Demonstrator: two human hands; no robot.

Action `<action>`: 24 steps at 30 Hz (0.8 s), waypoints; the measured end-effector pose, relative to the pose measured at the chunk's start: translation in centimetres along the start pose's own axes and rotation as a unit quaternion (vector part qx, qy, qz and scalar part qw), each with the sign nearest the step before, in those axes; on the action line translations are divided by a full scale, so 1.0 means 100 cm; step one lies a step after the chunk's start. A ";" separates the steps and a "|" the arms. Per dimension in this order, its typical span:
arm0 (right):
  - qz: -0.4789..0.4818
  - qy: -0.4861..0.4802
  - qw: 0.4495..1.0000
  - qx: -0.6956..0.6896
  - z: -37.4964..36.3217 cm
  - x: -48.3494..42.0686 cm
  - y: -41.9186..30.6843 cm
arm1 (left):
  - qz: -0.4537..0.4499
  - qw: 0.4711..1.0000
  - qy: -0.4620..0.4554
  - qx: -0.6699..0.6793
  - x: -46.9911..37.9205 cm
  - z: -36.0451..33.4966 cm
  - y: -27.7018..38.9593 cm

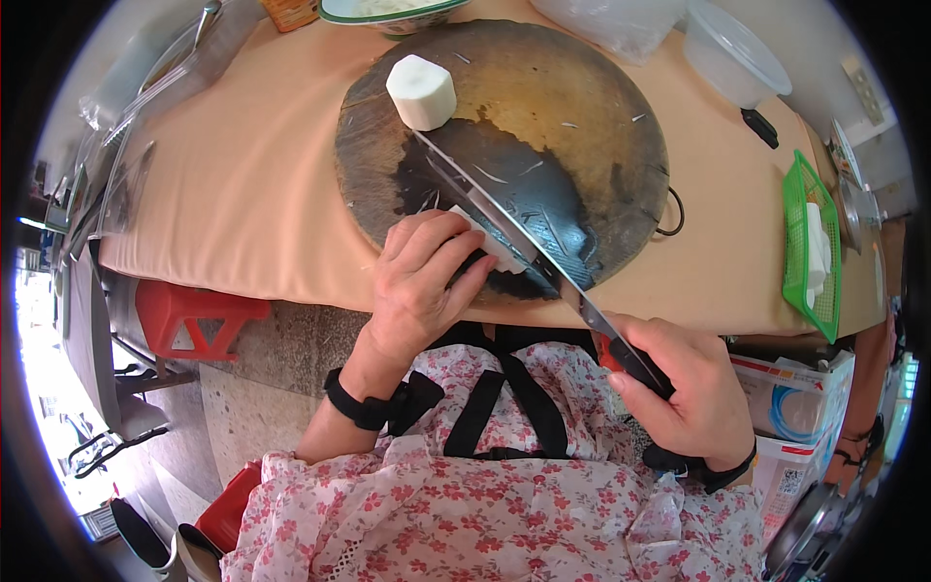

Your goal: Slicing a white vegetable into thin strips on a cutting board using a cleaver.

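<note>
A round wooden chopping board (596,109) lies before me, partly wet and dark. My left hand (422,273) presses with bent fingers on a cut white radish piece (507,259) near the board's front edge; the fingers hide part of it. In my right hand (691,389) is the black handle of a kitchen knife (502,207). Its long blade slants up and left across the board, just beyond the left fingers. Close to the knife tip stands a thick peeled chunk of white radish (422,93). Thin white shreds are scattered over the board.
A green-rimmed bowl (393,16) with white contents stands behind the board. At the right are a clear plastic tub (734,58) and a green basket (793,240) holding white pieces. A peach cloth (240,182) covers the table. A red plastic stool (196,316) is below left.
</note>
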State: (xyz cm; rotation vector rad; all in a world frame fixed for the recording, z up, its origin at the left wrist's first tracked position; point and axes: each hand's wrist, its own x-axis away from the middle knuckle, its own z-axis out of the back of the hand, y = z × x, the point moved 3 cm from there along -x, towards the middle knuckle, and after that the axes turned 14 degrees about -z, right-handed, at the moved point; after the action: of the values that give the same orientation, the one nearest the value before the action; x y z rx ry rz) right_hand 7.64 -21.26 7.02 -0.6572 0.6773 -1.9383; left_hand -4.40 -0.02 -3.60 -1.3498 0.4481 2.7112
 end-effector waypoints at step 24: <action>0.045 0.003 0.999 -0.007 -0.016 -0.035 -0.007 | 0.005 1.000 -0.007 0.002 -0.001 0.002 0.001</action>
State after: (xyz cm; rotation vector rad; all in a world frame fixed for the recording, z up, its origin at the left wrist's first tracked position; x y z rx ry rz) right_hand 7.56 -17.52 5.81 -0.6197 0.7119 -1.8551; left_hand -4.47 -0.03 -3.37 -1.3315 0.4597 2.7236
